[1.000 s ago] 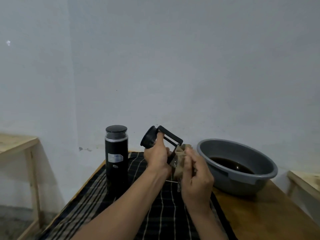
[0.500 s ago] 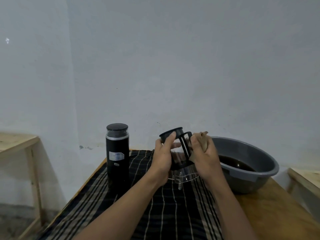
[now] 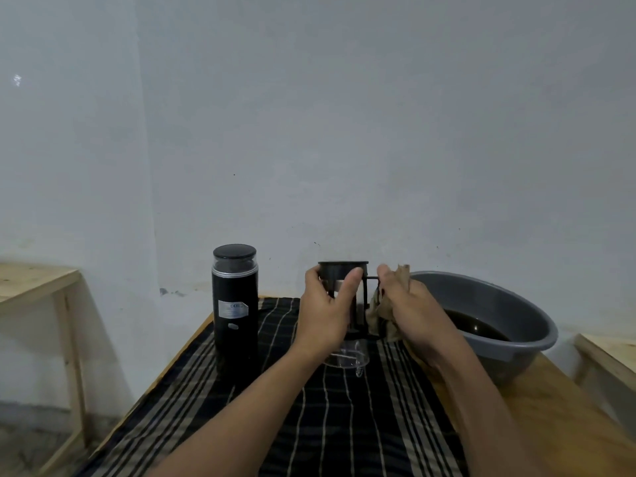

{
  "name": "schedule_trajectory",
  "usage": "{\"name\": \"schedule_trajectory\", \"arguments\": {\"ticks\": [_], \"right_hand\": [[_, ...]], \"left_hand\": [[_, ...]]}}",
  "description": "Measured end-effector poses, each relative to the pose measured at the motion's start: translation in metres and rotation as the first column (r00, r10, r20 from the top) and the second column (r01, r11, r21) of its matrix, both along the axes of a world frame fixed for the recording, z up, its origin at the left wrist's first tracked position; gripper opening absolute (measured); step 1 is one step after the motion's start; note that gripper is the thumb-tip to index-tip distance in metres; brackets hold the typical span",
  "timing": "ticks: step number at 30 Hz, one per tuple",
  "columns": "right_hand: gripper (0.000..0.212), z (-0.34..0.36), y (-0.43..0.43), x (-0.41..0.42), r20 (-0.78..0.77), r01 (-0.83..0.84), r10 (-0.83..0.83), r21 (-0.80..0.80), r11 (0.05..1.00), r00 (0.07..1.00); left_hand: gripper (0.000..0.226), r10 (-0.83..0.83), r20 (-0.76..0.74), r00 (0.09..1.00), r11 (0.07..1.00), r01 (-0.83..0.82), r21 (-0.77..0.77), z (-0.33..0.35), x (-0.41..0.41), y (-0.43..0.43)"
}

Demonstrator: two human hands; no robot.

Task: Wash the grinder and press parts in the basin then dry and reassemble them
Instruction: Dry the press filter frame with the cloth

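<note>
Left hand (image 3: 323,313) fingers wrap the upright glass press carafe with black frame (image 3: 346,304), right hand (image 3: 411,309) bunching a tan cloth (image 3: 385,313) against its handle side.

Only text anywhere is on the silver sticker (image 3: 234,309) stuck to the front of the black grinder (image 3: 235,304). Looks like it might have a CE-type mark on it, but it's too blurry to actually read.

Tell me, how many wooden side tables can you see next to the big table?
2. One wooden side table stands on the far left by the wall. The other peeks in at the right edge, behind the grey basin. More could be out of view.
</note>
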State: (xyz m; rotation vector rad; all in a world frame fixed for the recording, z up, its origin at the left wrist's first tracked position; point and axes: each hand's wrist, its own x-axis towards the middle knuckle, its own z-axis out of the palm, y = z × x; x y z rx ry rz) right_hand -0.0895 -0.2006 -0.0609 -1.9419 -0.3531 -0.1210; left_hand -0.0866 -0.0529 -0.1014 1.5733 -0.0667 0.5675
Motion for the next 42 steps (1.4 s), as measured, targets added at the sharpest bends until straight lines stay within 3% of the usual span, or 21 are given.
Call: {"name": "schedule_trajectory", "arguments": {"ticks": [2,4,6,9,15,17,19,20,22,25,29,31,33,36,38,40,42], "right_hand": [[0.051,-0.001,0.006,-0.008,0.181,0.162,-0.146,-0.078,0.984,0.973],[0.031,-0.004,0.010,-0.016,0.319,0.251,-0.236,-0.006,0.968,0.918],[0.024,-0.008,0.007,-0.017,0.372,0.251,-0.263,0.082,0.965,0.890],[0.022,-0.008,-0.005,-0.007,0.428,0.258,-0.250,0.041,0.965,0.868],[0.019,-0.003,-0.020,0.013,0.594,0.171,0.009,-0.245,0.954,0.805],[0.020,-0.001,-0.019,0.015,0.651,0.212,-0.032,-0.200,0.957,0.758],[0.027,0.002,-0.014,0.005,0.697,0.220,-0.150,-0.012,0.975,0.702],[0.034,0.003,-0.007,-0.002,0.697,0.183,-0.157,0.037,0.982,0.700],[0.048,-0.003,0.011,-0.016,0.639,0.109,-0.044,-0.064,0.992,0.768],[0.059,-0.023,0.026,-0.023,0.618,0.152,0.023,-0.228,0.962,0.786],[0.050,-0.037,0.007,-0.010,0.733,0.135,0.182,-0.351,0.927,0.655],[0.046,-0.051,-0.010,-0.001,0.752,0.149,0.239,-0.409,0.900,0.614],[0.044,-0.056,-0.030,0.008,0.738,0.188,0.169,-0.375,0.908,0.653],[0.038,-0.047,-0.051,0.014,0.670,0.304,-0.072,-0.236,0.923,0.739],[0.034,-0.039,-0.045,0.009,0.718,0.301,-0.150,-0.087,0.950,0.680],[0.036,-0.034,-0.019,-0.001,0.759,0.211,-0.075,-0.083,0.974,0.647],[0.039,-0.040,0.001,-0.007,0.720,0.136,-0.010,-0.118,0.984,0.694]], "left_hand": [[0.083,-0.055,-0.049,0.997,0.992,0.048,-0.120,0.001,-0.004,-0.008],[0.066,-0.178,-0.116,0.977,0.939,0.133,-0.318,0.008,-0.004,-0.009],[0.080,-0.354,-0.131,0.926,0.842,0.254,-0.477,0.012,-0.001,-0.004],[0.091,-0.456,-0.156,0.876,0.853,0.381,-0.356,0.021,-0.009,0.009],[0.041,-0.380,-0.243,0.893,0.916,0.399,0.034,0.031,-0.010,0.026],[0.042,-0.272,-0.238,0.933,0.944,0.306,0.123,0.032,-0.014,0.019],[0.051,-0.124,-0.232,0.965,0.964,0.173,0.204,0.024,-0.010,0.009],[0.057,-0.069,-0.216,0.974,0.968,0.118,0.222,0.021,-0.007,0.005],[0.070,-0.097,-0.200,0.975,0.975,0.133,0.176,0.016,-0.002,0.000],[0.055,-0.153,-0.165,0.974,0.986,0.162,0.038,0.013,0.000,-0.007],[0.070,-0.088,-0.242,0.966,0.993,0.066,-0.096,-0.001,-0.005,-0.008],[0.063,-0.038,-0.255,0.966,0.996,0.017,-0.082,-0.001,-0.010,-0.007],[0.048,0.023,-0.231,0.973,1.000,-0.022,0.007,0.001,-0.016,-0.003],[0.041,0.064,-0.146,0.987,0.981,-0.036,0.188,0.001,-0.020,-0.003],[0.040,0.070,-0.133,0.989,0.972,-0.037,0.232,0.001,-0.017,-0.007],[0.038,0.087,-0.120,0.989,0.964,-0.053,0.261,0.004,-0.014,-0.014],[0.033,0.073,-0.059,0.996,0.971,-0.058,0.232,0.004,-0.014,-0.020]]}}
